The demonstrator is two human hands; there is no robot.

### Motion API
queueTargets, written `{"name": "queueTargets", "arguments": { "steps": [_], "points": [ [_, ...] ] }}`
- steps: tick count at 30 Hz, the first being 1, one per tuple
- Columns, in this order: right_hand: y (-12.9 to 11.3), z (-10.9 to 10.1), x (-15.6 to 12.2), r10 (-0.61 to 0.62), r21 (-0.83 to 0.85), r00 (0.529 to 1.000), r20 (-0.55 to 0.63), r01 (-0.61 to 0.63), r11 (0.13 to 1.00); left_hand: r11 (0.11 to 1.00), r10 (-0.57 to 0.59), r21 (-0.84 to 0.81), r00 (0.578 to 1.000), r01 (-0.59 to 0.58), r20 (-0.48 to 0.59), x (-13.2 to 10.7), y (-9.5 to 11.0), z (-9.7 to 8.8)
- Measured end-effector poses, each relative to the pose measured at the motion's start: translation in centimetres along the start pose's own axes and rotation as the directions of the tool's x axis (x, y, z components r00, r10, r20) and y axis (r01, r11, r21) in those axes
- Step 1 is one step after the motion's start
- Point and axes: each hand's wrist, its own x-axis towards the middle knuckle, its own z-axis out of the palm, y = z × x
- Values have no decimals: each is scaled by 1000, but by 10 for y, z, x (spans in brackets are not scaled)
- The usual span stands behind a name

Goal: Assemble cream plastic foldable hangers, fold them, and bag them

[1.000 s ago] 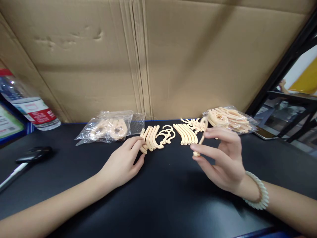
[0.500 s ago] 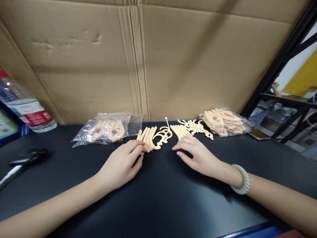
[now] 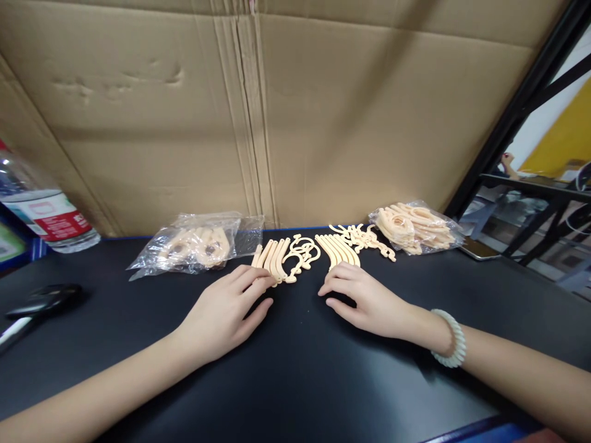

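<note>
My left hand (image 3: pixel 231 311) rests at the near ends of a row of curved cream strips (image 3: pixel 272 255) that look like hanger arms. Its fingers are loosely bent and apart, the fingertips touching or just over the strips, with nothing seen gripped. Beside this row, several cream hooks (image 3: pixel 302 251) overlap in a small pile. To their right lies a second fanned row of the same hanger arms (image 3: pixel 339 247). My right hand (image 3: pixel 364 301) lies at that row's near ends, fingers spread and slightly curled, holding nothing I can see. More loose hooks (image 3: pixel 364 239) are heaped behind it.
Clear plastic bags of cream parts lie at the back left (image 3: pixel 198 246) and back right (image 3: pixel 410 227). A phone (image 3: pixel 480 249) is beside the right bag. At left are a water bottle (image 3: pixel 58 218) and a black mouse-like device (image 3: pixel 44 300). A cardboard wall (image 3: pixel 161 111) rises behind.
The hook that stuck up between the two rows now lies flat among the others. My right hand has drawn back slightly, uncovering more of the right row.
</note>
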Motion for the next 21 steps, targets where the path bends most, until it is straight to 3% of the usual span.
{"name": "queueTargets", "arguments": {
  "steps": [5,11,14,21],
  "points": [
    [-1,-1,0,15,9,1000,21,-15,1000,998,-59,-6,991,60,116,-3,11,0],
    [-1,-2,1,15,5,1000,26,-16,1000,994,-102,45,983,97,153,-17,20,13],
    [-1,-3,1,26,-2,999,31,-26,1000,996,-77,48,979,69,191,-15,12,16],
    [0,-2,2,19,-11,999,41,-18,1000,989,-148,48,953,140,263,-3,-17,20]
  ]
}}
